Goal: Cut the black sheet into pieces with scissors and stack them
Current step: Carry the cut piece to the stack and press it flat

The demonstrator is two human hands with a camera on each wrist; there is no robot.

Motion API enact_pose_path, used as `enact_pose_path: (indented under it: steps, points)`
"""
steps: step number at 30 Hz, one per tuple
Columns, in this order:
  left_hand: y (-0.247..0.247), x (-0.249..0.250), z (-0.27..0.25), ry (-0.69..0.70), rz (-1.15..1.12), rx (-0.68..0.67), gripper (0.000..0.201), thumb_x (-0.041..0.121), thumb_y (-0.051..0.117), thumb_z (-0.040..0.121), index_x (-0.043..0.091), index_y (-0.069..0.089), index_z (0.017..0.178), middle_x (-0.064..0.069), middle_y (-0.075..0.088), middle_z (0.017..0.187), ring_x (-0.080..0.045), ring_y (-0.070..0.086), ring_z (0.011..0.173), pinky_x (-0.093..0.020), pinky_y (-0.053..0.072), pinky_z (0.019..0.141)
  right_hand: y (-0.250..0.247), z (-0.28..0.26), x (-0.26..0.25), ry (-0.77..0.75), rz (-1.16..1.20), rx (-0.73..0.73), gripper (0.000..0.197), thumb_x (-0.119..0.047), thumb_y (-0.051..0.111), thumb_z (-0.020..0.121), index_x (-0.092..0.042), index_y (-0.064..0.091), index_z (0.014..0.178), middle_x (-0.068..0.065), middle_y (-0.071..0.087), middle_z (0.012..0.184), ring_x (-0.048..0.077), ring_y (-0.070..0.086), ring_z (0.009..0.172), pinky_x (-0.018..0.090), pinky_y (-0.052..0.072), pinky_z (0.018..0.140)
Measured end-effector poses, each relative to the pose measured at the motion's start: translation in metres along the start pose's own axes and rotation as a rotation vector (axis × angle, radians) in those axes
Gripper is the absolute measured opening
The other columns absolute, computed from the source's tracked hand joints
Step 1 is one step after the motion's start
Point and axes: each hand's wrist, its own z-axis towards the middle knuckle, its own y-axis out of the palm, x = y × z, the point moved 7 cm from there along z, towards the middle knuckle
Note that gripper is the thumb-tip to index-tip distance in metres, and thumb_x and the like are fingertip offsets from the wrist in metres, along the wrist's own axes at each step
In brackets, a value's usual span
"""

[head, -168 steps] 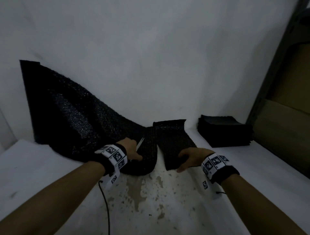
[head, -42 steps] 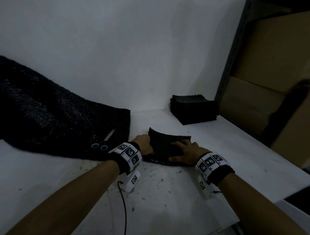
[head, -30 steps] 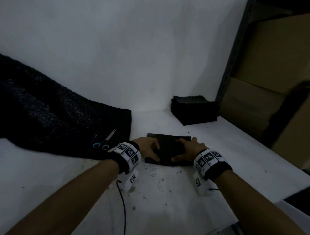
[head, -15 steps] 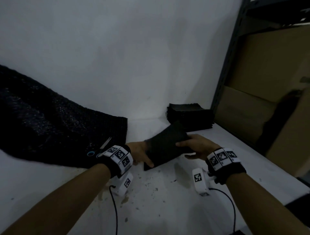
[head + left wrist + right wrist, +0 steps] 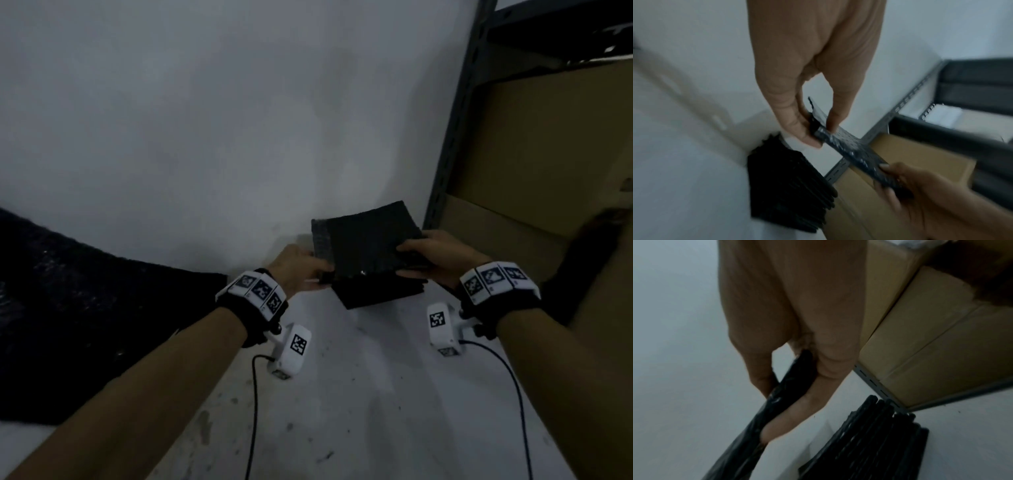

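A: Both hands are holding a cut black piece (image 5: 368, 240) up in the air, over the far end of the white counter (image 5: 359, 394). Left hand (image 5: 296, 270) is gripping its left edge; in the left wrist view the thumb and fingers (image 5: 835, 113) are pinching that edge between them.

B: Right hand (image 5: 442, 260) is taking the opposite edge. Thumb is lying on top, fingers (image 5: 797, 410) are running underneath, so it is clamping the piece too. The piece is looking folded or doubled; cannot tell which.

A: The stack of cut pieces (image 5: 785, 181) is sitting on the counter in the corner, against the wall (image 5: 222, 120) and just beside the shelf upright (image 5: 455, 113). In the head view the held piece is covering most of it; only the near part is showing below.

B: Held piece is hanging above the stack, apart from it, going by the wrist views.

A: The big black sheet (image 5: 85, 308) is lying at the left, draping up against the wall, well apart from the hands. Cardboard boxes (image 5: 548, 154) are filling the shelf at the right.

B: Counter surface near the person is showing dark specks and stains. Cables are trailing from both wrist cameras
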Motion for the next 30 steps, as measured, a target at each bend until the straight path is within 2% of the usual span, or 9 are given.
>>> enact_pose_path:
  steps: [2, 4, 6, 10, 13, 17, 24, 27, 30]
  points:
    - [0.007, 0.010, 0.029, 0.071, 0.066, 0.063, 0.022, -0.003, 0.081, 0.073, -0.007, 0.071, 0.092, -0.021, 0.071, 0.094, -0.034, 0.069, 0.085, -0.038, 0.062, 0.069, -0.017, 0.029, -0.006, -0.034, -0.068, 0.096, 0.024, 0.000, 0.069, 0.090, 0.002, 0.058, 0.112, 0.023, 0.063, 0.120, 0.034, 0.066, 0.103, 0.042, 0.062, 0.076]
    - [0.008, 0.008, 0.073, 0.116, 0.154, 0.136, 0.042, 0.019, 0.089, 0.049, 0.006, 0.068, 0.084, -0.020, 0.072, 0.097, -0.039, 0.069, 0.096, -0.055, 0.058, 0.083, -0.031, 0.057, -0.009, -0.085, -0.112, 0.213, 0.032, 0.004, 0.070, 0.088, -0.003, 0.050, 0.111, 0.024, 0.058, 0.117, 0.035, 0.066, 0.098, 0.048, 0.060, 0.079]
    - [0.005, -0.006, 0.120, 0.133, 0.231, 0.193, 0.064, 0.037, 0.084, 0.035, 0.022, 0.053, 0.088, -0.016, 0.069, 0.104, -0.037, 0.068, 0.099, -0.057, 0.057, 0.084, -0.039, 0.083, -0.008, -0.176, -0.227, 0.286, 0.052, 0.004, 0.072, 0.084, -0.018, 0.044, 0.121, 0.020, 0.056, 0.110, 0.035, 0.066, 0.092, 0.055, 0.060, 0.075]
    - [0.024, -0.003, 0.133, 0.138, 0.423, 0.181, 0.058, 0.038, 0.084, 0.051, 0.023, 0.047, 0.093, -0.009, 0.065, 0.103, -0.028, 0.066, 0.096, -0.043, 0.058, 0.084, -0.038, 0.117, -0.001, -0.354, -0.861, 0.347, 0.031, -0.001, 0.061, 0.088, -0.015, 0.061, 0.117, 0.014, 0.067, 0.096, 0.028, 0.062, 0.078, 0.030, 0.051, 0.062]
    - [0.029, -0.012, 0.146, 0.161, 0.553, 0.155, 0.035, 0.018, 0.080, 0.080, 0.021, 0.046, 0.082, 0.000, 0.054, 0.088, -0.015, 0.058, 0.089, -0.019, 0.050, 0.066, -0.034, 0.140, 0.019, -0.360, -0.980, 0.340, 0.027, 0.003, 0.057, 0.091, -0.009, 0.072, 0.110, 0.019, 0.071, 0.102, 0.024, 0.059, 0.081, 0.015, 0.035, 0.060]
    - [0.028, -0.020, 0.158, 0.231, 0.620, 0.120, 0.044, 0.002, 0.069, 0.090, 0.028, 0.040, 0.070, 0.004, 0.043, 0.071, -0.002, 0.045, 0.056, -0.007, 0.038, 0.048, -0.036, 0.157, 0.034, -0.320, -1.000, 0.335, 0.030, 0.007, 0.056, 0.089, -0.008, 0.075, 0.108, 0.018, 0.072, 0.105, 0.028, 0.065, 0.093, 0.017, 0.039, 0.068]
    - [0.026, -0.010, 0.166, 0.313, 0.612, 0.191, 0.035, 0.018, 0.085, 0.077, 0.021, 0.050, 0.071, 0.008, 0.052, 0.073, -0.005, 0.051, 0.066, -0.007, 0.041, 0.049, -0.042, 0.177, 0.022, -0.369, -1.043, 0.399, 0.029, 0.011, 0.055, 0.087, 0.000, 0.077, 0.103, 0.019, 0.073, 0.109, 0.034, 0.067, 0.100, 0.028, 0.049, 0.085]
    - [0.033, -0.022, 0.174, 0.308, 0.636, 0.173, 0.045, 0.027, 0.088, 0.073, 0.014, 0.051, 0.095, 0.000, 0.060, 0.090, -0.014, 0.059, 0.082, -0.008, 0.040, 0.051, -0.046, 0.186, 0.034, -0.264, -1.264, 0.395, 0.025, 0.001, 0.053, 0.092, -0.001, 0.077, 0.100, 0.016, 0.072, 0.106, 0.030, 0.067, 0.097, 0.030, 0.049, 0.075]
    - [0.037, -0.027, 0.181, 0.319, 0.673, 0.192, 0.057, 0.027, 0.088, 0.073, 0.010, 0.045, 0.107, -0.004, 0.059, 0.099, -0.016, 0.056, 0.088, -0.014, 0.038, 0.053, -0.029, 0.184, 0.031, -0.512, -1.265, 0.418, 0.022, -0.010, 0.055, 0.094, -0.003, 0.075, 0.101, 0.016, 0.068, 0.108, 0.035, 0.062, 0.100, 0.031, 0.045, 0.075]
